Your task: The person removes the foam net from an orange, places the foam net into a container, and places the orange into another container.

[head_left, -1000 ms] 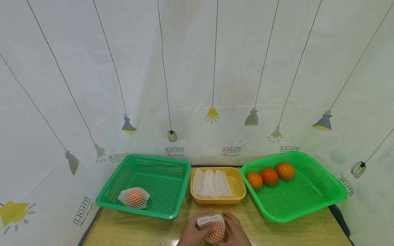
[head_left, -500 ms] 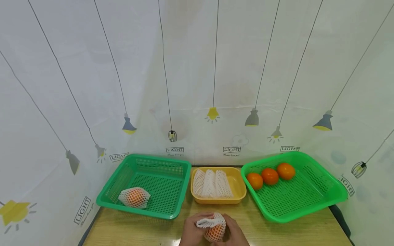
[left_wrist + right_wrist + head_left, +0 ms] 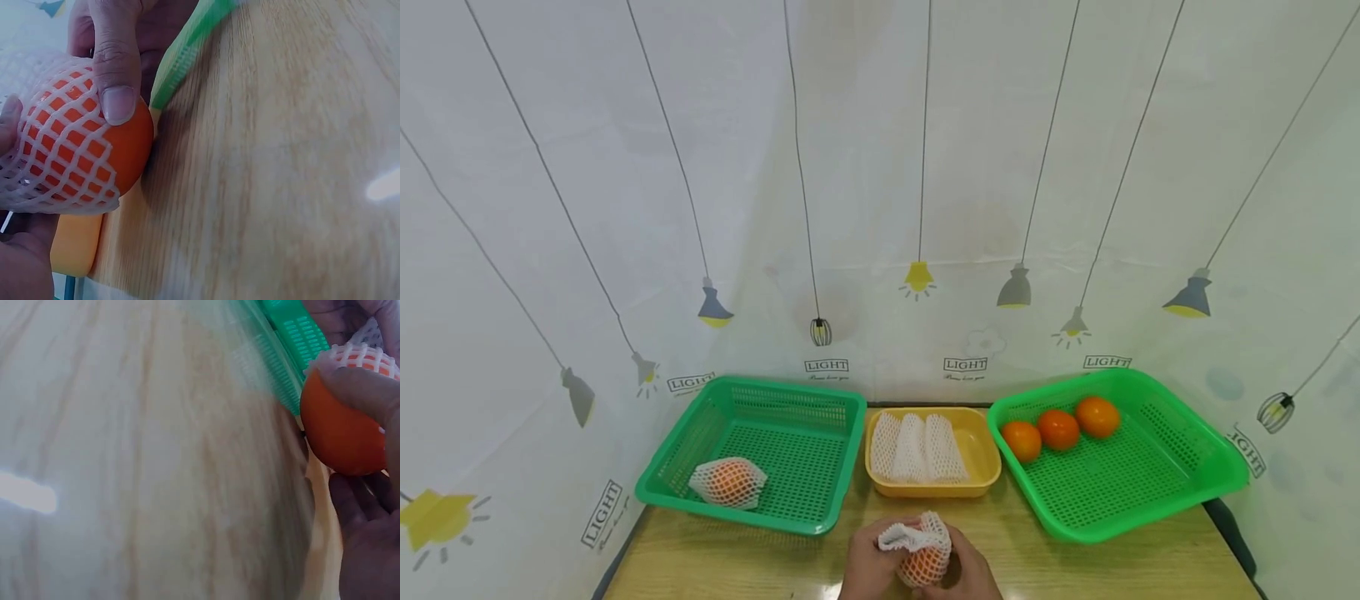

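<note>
Low in the middle of the head view, both hands hold an orange [image 3: 135, 152] partly covered by a white foam net [image 3: 65, 147]. My left hand [image 3: 869, 560] is on the left and grips the net, whose loose end folds over beside its fingers. My right hand [image 3: 972, 572] holds the fruit from the other side. In the right wrist view, its thumb presses on the net's edge and its fingers lie under the fruit. A bare orange end sticks out of the net in both wrist views.
A dark green basket [image 3: 658, 501] on the left contains one netted orange [image 3: 730, 482]. A yellow tray [image 3: 983, 454] in the middle holds three foam nets [image 3: 912, 450]. Three bare oranges [image 3: 1059, 430] sit in a bright green basket [image 3: 1138, 479] on the right. All stand on a wooden table [image 3: 760, 567].
The net's upper end has risen and folded over toward the left hand. Both hands keep hold and have shifted only slightly. Baskets and tray have not moved.
</note>
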Demonstrator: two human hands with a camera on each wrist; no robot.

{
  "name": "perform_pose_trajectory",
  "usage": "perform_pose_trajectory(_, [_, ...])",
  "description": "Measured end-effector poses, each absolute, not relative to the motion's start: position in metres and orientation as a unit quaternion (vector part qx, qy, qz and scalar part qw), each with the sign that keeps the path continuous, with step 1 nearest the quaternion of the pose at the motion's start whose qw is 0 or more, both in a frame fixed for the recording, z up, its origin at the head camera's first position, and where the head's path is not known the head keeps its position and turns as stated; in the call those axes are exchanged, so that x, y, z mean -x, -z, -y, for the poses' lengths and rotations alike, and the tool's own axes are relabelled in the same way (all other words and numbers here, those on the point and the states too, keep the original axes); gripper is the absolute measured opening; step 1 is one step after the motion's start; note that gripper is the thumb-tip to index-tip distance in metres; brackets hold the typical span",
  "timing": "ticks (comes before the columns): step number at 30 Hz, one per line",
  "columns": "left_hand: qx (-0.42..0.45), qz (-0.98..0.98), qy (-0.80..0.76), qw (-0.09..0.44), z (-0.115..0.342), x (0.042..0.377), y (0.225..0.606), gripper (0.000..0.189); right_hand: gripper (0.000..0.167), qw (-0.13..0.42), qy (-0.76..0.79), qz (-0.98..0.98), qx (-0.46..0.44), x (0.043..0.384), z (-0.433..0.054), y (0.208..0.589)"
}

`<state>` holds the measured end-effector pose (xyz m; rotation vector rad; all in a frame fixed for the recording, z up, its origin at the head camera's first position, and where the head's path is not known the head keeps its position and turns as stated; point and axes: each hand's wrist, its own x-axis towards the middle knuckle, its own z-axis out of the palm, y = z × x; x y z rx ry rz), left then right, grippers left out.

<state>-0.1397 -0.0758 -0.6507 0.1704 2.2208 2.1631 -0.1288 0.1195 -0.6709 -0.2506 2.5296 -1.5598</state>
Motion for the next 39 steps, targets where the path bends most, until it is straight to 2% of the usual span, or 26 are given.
perform_pose_trajectory(8, [-0.057, -0.713, -0.698, 0.029, 0.078, 0.141, 0.647, 0.03, 0.089, 0.052, 0.503, -0.859, 0.081, 0.125, -0.117, 0.672])
perform_pose_trajectory(13, [-0.089, -0.726, -0.682, -0.009, 0.081, 0.143, 0.641, 0.024, 0.09, 0.07, 0.525, -0.845, 0.077, 0.127, -0.118, 0.671])
perform_pose_trajectory(17, [-0.081, -0.741, -0.666, -0.029, 0.082, 0.146, 0.631, 0.024, 0.091, 0.058, 0.526, -0.845, 0.081, 0.128, -0.118, 0.669])
perform_pose_trajectory(21, [-0.039, -0.741, -0.67, -0.003, 0.082, 0.153, 0.617, 0.028, 0.09, 0.044, 0.513, -0.852, 0.09, 0.128, -0.118, 0.669])
perform_pose_trajectory(25, [-0.035, -0.749, -0.662, 0.003, 0.084, 0.164, 0.606, 0.034, 0.093, 0.042, 0.509, -0.855, 0.093, 0.128, -0.117, 0.669])
perform_pose_trajectory(34, [-0.043, -0.784, -0.619, -0.003, 0.084, 0.186, 0.583, 0.034, 0.094, 0.081, 0.537, -0.835, 0.087, 0.13, -0.118, 0.668])
perform_pose_trajectory(39, [-0.05, -0.804, -0.592, 0.013, 0.079, 0.198, 0.571, 0.033, 0.092, 0.085, 0.551, -0.825, 0.085, 0.131, -0.118, 0.67])
